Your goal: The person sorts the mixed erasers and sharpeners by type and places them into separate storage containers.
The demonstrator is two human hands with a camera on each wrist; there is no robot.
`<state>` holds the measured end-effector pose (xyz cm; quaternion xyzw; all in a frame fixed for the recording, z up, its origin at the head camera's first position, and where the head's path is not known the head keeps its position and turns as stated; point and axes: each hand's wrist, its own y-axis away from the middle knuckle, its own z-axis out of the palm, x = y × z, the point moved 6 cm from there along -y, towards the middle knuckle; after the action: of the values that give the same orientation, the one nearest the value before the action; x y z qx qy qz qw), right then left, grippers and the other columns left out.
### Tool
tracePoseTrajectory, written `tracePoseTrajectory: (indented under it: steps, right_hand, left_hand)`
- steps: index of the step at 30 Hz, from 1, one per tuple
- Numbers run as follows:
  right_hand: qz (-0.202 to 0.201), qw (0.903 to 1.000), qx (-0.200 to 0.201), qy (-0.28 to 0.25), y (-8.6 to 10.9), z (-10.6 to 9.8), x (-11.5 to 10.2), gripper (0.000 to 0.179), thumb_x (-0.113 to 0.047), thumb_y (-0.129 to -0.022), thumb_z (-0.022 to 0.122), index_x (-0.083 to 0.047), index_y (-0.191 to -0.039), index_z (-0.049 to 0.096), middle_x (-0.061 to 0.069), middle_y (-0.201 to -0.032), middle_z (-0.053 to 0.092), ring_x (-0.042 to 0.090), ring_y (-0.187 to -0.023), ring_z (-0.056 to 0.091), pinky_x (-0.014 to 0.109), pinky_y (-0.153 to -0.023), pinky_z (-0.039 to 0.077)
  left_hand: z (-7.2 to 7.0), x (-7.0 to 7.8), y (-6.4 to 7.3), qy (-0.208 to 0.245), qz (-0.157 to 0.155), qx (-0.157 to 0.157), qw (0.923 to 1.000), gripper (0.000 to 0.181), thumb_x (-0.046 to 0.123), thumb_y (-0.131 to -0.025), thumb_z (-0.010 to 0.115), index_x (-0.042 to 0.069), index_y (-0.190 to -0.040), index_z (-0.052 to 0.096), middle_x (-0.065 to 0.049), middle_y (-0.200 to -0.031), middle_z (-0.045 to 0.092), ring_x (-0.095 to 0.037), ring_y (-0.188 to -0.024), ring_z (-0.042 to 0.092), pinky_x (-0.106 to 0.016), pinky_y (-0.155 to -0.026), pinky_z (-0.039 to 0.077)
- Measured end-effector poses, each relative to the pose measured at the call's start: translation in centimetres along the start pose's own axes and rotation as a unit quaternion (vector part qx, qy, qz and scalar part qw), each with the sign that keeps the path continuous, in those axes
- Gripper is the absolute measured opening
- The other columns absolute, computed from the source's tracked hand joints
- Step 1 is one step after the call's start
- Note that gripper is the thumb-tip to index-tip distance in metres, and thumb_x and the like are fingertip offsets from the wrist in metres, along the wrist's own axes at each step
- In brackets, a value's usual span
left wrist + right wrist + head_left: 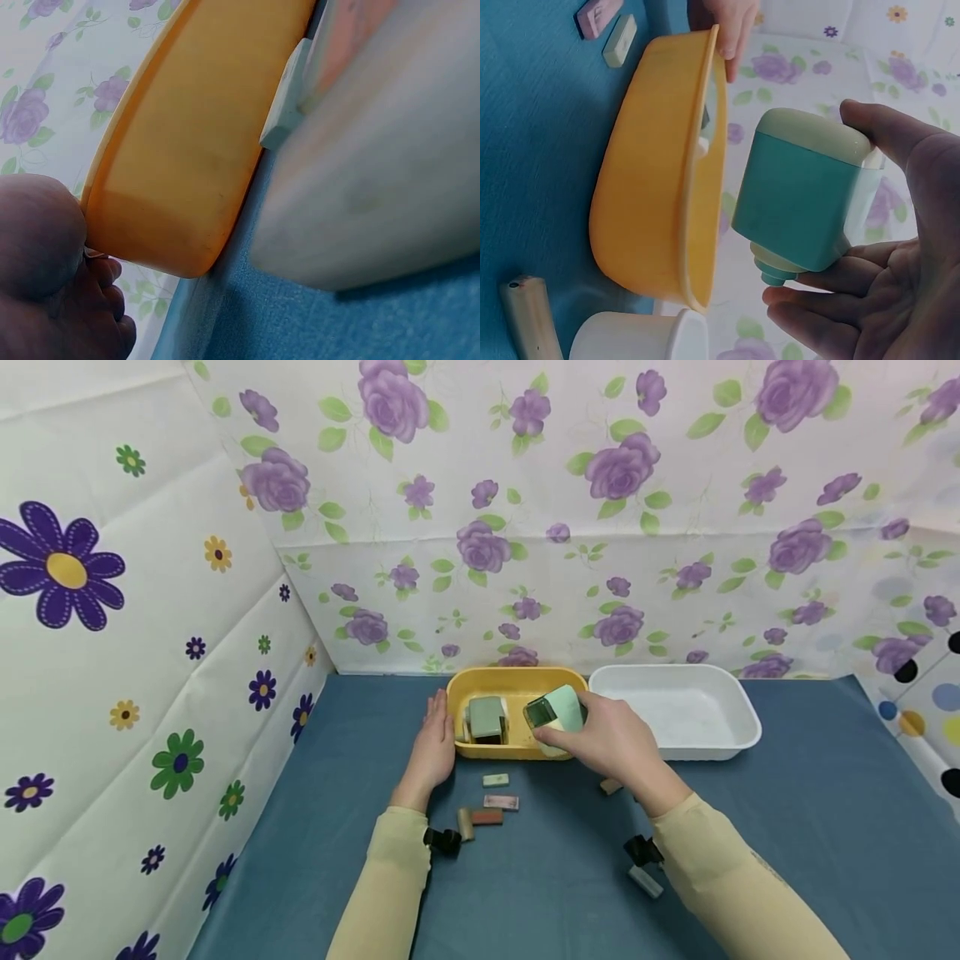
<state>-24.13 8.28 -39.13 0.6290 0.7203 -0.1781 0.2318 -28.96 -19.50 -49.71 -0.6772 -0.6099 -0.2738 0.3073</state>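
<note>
My right hand (611, 735) holds a green and cream pencil sharpener (799, 191) between thumb and fingers, above the right part of a yellow tray (517, 752). The sharpener has a dark see-through part on one side, seen in the head view, and a small stepped knob, seen in the right wrist view. Inside the tray, toward its left end, lies another sage-green sharpener (486, 717) with a dark front. My left hand (435, 745) rests with straight fingers along the tray's left end.
A white tray (675, 753) stands right of the yellow one. Small worn erasers lie in front: a pale one (496, 780), a pink one (501, 802), a reddish one (487, 817) and a tan one (466, 824). A grey-green one (645, 882) lies near my right wrist.
</note>
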Motion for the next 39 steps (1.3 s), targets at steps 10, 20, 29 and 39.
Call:
tracePoseTrajectory:
  steps: [10,20,29,39]
  right_hand:
    - [0.014,0.9999,0.0,0.001,-1.6,1.0,0.6,0.088,-0.075,-0.086,0.076,-0.004,-0.137,0.065,0.01,-0.1,0.071,0.025,-0.078,0.065,0.04,-0.063,0.051]
    - [0.03,0.9995,0.0,0.005,-2.3,2.2,1.3,0.082,-0.074,-0.085,0.077,-0.005,-0.128,0.068,0.01,-0.096,0.071,0.025,-0.076,0.065,0.04,-0.061,0.051]
    - [0.024,0.9997,0.011,0.005,-3.3,2.8,1.1,0.078,-0.072,-0.085,0.078,-0.006,-0.127,0.07,0.009,-0.096,0.073,0.025,-0.077,0.066,0.041,-0.062,0.053]
    - [0.021,0.9996,0.015,0.011,-4.0,3.3,0.5,0.072,-0.069,-0.087,0.079,-0.006,-0.12,0.071,0.008,-0.09,0.071,0.025,-0.076,0.066,0.042,-0.062,0.053]
  left_hand:
    - [-0.1,0.1,0.2,-0.001,0.002,0.001,1.0,0.056,0.016,-0.12,0.032,0.0,-0.171,0.015,-0.017,-0.178,0.014,-0.035,-0.164,0.006,-0.056,-0.13,0.012]
    - [0.0,0.0,0.3,0.001,0.006,0.001,1.0,0.056,0.016,-0.119,0.032,0.0,-0.171,0.016,-0.017,-0.177,0.015,-0.036,-0.164,0.008,-0.055,-0.13,0.012]
    - [0.0,-0.1,0.3,0.003,0.004,-0.001,1.0,0.056,0.017,-0.12,0.032,0.0,-0.171,0.015,-0.018,-0.177,0.014,-0.034,-0.164,0.006,-0.055,-0.13,0.012]
    - [0.0,0.0,0.1,0.003,0.011,0.004,0.9999,0.056,0.014,-0.119,0.033,-0.002,-0.17,0.017,-0.02,-0.177,0.016,-0.039,-0.163,0.009,-0.056,-0.13,0.012]
